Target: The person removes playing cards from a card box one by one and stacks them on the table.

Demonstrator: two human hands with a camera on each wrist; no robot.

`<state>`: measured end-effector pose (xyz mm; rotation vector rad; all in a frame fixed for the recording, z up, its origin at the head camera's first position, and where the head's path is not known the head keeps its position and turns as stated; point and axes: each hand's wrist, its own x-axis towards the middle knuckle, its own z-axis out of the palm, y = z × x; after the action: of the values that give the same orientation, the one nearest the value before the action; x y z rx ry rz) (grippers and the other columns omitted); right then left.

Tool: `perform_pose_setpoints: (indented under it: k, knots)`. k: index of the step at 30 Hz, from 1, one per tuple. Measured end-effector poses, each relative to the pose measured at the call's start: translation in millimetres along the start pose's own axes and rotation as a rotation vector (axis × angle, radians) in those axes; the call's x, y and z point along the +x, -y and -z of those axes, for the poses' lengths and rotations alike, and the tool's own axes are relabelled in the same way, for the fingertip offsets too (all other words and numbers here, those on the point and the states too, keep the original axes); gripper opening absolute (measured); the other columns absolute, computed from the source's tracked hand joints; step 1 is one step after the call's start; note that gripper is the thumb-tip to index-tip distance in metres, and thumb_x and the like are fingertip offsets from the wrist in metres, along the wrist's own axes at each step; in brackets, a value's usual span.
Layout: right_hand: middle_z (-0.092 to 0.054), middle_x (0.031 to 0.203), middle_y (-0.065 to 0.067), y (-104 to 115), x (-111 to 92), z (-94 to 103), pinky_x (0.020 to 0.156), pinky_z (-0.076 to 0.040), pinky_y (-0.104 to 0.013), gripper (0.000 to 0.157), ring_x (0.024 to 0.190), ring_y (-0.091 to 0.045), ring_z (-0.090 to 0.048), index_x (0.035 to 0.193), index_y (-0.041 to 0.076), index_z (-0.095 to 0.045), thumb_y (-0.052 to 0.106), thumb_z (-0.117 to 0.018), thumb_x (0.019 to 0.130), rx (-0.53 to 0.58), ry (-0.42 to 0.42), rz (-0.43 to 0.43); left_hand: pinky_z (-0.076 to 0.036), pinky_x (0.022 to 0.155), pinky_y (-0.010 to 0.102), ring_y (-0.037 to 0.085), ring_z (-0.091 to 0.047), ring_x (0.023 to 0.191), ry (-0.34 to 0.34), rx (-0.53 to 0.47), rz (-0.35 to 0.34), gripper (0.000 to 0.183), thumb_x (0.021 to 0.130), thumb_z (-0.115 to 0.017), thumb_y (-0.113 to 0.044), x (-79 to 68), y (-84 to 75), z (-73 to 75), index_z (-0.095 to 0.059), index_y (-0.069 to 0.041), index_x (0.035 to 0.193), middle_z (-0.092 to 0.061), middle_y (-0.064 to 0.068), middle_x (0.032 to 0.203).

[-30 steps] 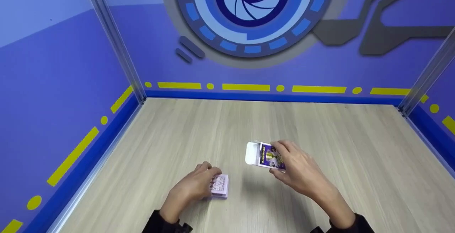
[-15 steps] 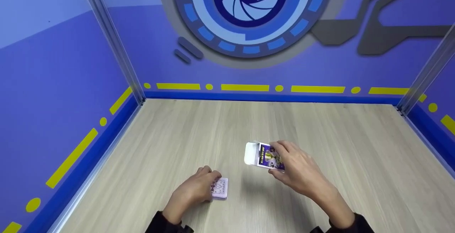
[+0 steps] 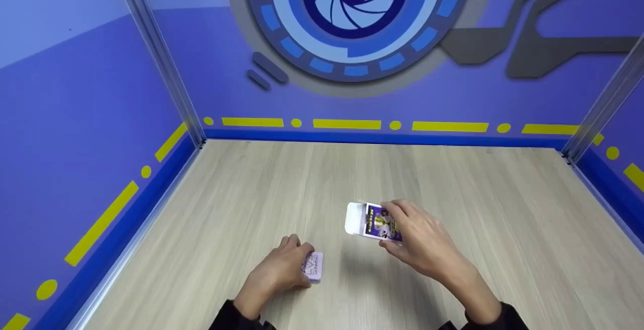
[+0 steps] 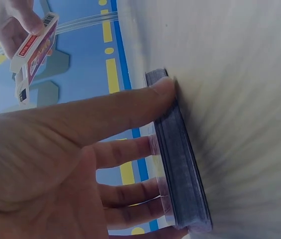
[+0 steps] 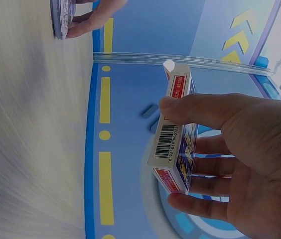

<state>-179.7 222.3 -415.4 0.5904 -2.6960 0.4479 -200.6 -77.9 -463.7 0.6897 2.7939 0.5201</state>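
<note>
Head view: in the grip of the right hand (image 3: 427, 239), a small card box (image 3: 383, 222), held above the counter (image 3: 241, 209). Shows a purple face with yellow lettering, a pale and yellow shape in the middle and a white border. Ends at the left in a white flap (image 3: 354, 218), folded out. Runs with its long axis roughly across, left to right, slanting slightly, the open end a little farther off. Points that end left; disappears at the other behind the fingers. From the right wrist: white along the narrow side, with a barcode (image 5: 165, 142) and a red panel (image 5: 179, 86) of white lettering; red again on the end face. Pinched between thumb on the narrow side and fingers opposite.

To the near left of the box, a deck of cards (image 3: 313, 268), low down at the counter, in the grasp of the left hand (image 3: 279, 268), with thumb on the near side and fingers on the far side. Pale lilac above, patterned within a plain border; dark and layered along the long edge seen from the left wrist. Lies roughly flat, with left part hidden under the hand.
</note>
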Motion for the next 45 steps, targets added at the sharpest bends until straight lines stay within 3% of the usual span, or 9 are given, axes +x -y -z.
perform_pose_setpoints:
  k: [6,15,23,25,28,32,35,39,45]
  knots:
    - [-0.064,0.126,-0.011,0.7,0.0,-0.8,0.088,-0.057,-0.049,0.073,0.113,-0.029,-0.064,0.135,0.005,-0.061,0.027,-0.094,0.074,-0.002,-0.004,0.004,-0.049,0.075,0.038,0.020,-0.046,0.090,-0.020,0.019,0.003,0.062,0.068,-0.093,-0.015,0.2,0.1,-2.7,-0.067,-0.004,0.122,-0.049,0.005,0.099]
    - [-0.063,0.127,-0.011,0.7,0.1,-1.3,0.090,-0.056,-0.050,0.073,0.114,-0.030,-0.064,0.136,0.006,-0.061,0.027,-0.094,0.075,0.004,0.011,-0.003,-0.051,0.082,0.043,0.022,-0.048,0.095,0.012,0.010,0.023,0.068,0.066,-0.095,-0.017,0.9,0.5,-1.2,-0.066,-0.003,0.125,-0.052,0.007,0.104]
    - [-0.064,0.128,-0.012,1.9,0.6,-1.4,0.088,-0.057,-0.050,0.073,0.113,-0.030,-0.064,0.136,0.006,-0.060,0.026,-0.094,0.075,0.002,0.022,-0.005,-0.051,0.090,0.050,0.028,-0.052,0.104,0.017,-0.071,0.071,0.083,0.074,-0.091,-0.044,0.3,4.1,8.8,-0.059,0.002,0.135,-0.055,0.013,0.116]
    - [-0.064,0.128,-0.012,2.6,1.0,-1.4,0.087,-0.057,-0.050,0.074,0.113,-0.029,-0.063,0.136,0.006,-0.060,0.026,-0.094,0.074,0.001,0.025,-0.005,-0.050,0.096,0.056,0.035,-0.055,0.114,-0.022,-0.086,0.075,0.082,0.081,-0.085,-0.049,0.8,3.7,13.2,-0.058,0.004,0.138,-0.057,0.019,0.124]
    - [-0.063,0.128,-0.012,4.0,1.3,-1.4,0.087,-0.057,-0.050,0.074,0.114,-0.029,-0.063,0.136,0.005,-0.061,0.026,-0.094,0.074,0.007,0.025,-0.002,-0.050,0.099,0.056,0.038,-0.058,0.121,-0.161,-0.093,0.035,0.069,0.090,-0.076,-0.048,2.4,0.1,18.8,-0.061,0.002,0.136,-0.061,0.019,0.129]
    - [-0.063,0.128,-0.012,6.2,0.9,-2.5,0.087,-0.057,-0.049,0.073,0.114,-0.029,-0.063,0.136,0.005,-0.061,0.025,-0.095,0.074,0.028,0.019,0.017,-0.056,0.088,0.043,0.023,-0.067,0.106,-0.423,-0.181,-0.083,0.032,0.098,-0.072,-0.029,4.5,-13.8,23.0,-0.072,-0.006,0.119,-0.071,0.005,0.114]
    - [-0.063,0.128,-0.011,8.1,0.0,-4.4,0.086,-0.058,-0.048,0.073,0.113,-0.028,-0.063,0.135,0.006,-0.061,0.024,-0.095,0.074,0.045,0.017,0.039,-0.058,0.080,0.033,0.014,-0.067,0.093,-0.541,-0.320,-0.193,0.012,0.099,-0.070,-0.015,3.9,-28.0,24.3,-0.073,-0.008,0.109,-0.072,-0.001,0.103]
    - [-0.062,0.128,-0.010,11.8,-0.6,-6.8,0.088,-0.057,-0.046,0.072,0.115,-0.027,-0.063,0.135,0.006,-0.061,0.024,-0.095,0.074,0.060,0.024,0.061,-0.059,0.076,0.029,0.013,-0.068,0.089,-0.549,-0.517,-0.288,0.008,0.100,-0.066,-0.006,1.2,-43.3,24.8,-0.069,-0.006,0.108,-0.072,0.001,0.100]
    - [-0.062,0.129,-0.008,18.7,-1.7,-8.7,0.088,-0.058,-0.045,0.072,0.116,-0.026,-0.062,0.135,0.008,-0.062,0.026,-0.096,0.073,0.061,0.029,0.096,-0.059,0.080,0.029,0.018,-0.068,0.092,-0.469,-0.702,-0.286,0.010,0.100,-0.066,-0.004,-0.3,-52.6,19.8,-0.062,-0.002,0.109,-0.068,0.003,0.101]
